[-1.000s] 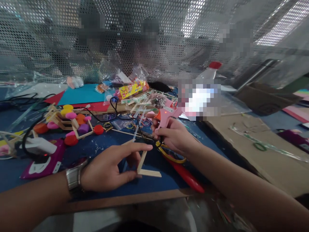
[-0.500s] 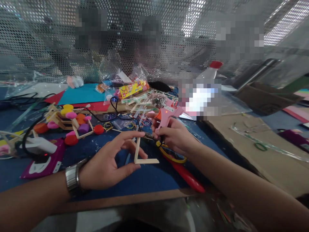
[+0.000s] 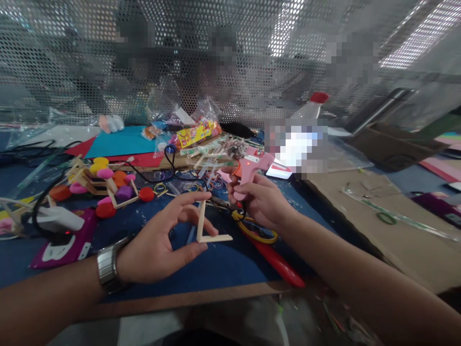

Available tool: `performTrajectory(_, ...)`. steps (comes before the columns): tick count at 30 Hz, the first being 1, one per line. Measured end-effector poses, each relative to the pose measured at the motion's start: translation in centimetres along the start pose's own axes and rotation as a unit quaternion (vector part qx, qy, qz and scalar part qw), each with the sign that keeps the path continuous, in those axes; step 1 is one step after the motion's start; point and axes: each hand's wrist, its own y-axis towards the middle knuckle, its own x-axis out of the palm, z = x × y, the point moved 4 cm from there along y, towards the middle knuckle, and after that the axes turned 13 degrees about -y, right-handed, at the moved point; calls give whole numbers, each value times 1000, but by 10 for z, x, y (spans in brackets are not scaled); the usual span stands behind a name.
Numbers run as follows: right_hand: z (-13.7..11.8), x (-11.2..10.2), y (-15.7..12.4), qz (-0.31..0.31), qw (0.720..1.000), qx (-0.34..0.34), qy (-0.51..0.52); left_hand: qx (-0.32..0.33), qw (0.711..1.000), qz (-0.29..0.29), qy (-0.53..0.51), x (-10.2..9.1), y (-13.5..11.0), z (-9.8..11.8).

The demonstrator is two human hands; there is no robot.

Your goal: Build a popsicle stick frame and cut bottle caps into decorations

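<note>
My left hand, with a metal watch on its wrist, pinches an L-shaped piece made of wooden craft sticks between thumb and index finger, one stick upright and one flat just above the blue mat. My right hand grips a pink hot glue gun by its handle, nozzle pointing left toward the upright stick, a short gap away. A black cord runs from the gun across the mat.
A stick frame with coloured foam discs lies at the left, beside a white plug on a purple card. Red-handled scissors lie under my right wrist. Packets, loose sticks, a red-capped bottle and brown cardboard surround the mat. Perforated metal screen behind.
My left hand has lifted the stick piece and turned it upright, shifting it slightly left. The right hand with the glue gun has stayed nearly still.
</note>
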Motion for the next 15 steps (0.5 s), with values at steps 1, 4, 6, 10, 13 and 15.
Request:
performTrajectory(1, -1, -1, 0, 4, 1000, -4, -5, -4, 1000, 2, -3, 0, 0, 0)
performTrajectory(4, -3, -3, 1, 17, 1000, -16, -16, -12, 1000, 9, -10, -1, 0, -1)
performTrajectory(6, -3, -5, 3, 25, 999, -23, -15, -14, 1000, 16, -5, -2, 0, -1)
performTrajectory(10, -6, -14, 9, 52, 996, -66, -13, -10, 999, 42, 9, -5, 0, -1)
performTrajectory(13, -12, -27, 16, 77, 992, -93, -31, -6, 996, 84, 20, -8, 1, -2)
performTrajectory(15, -14, -34, 21, 78, 991, -93, -49, -10, 993, 119, 21, -11, 2, -3)
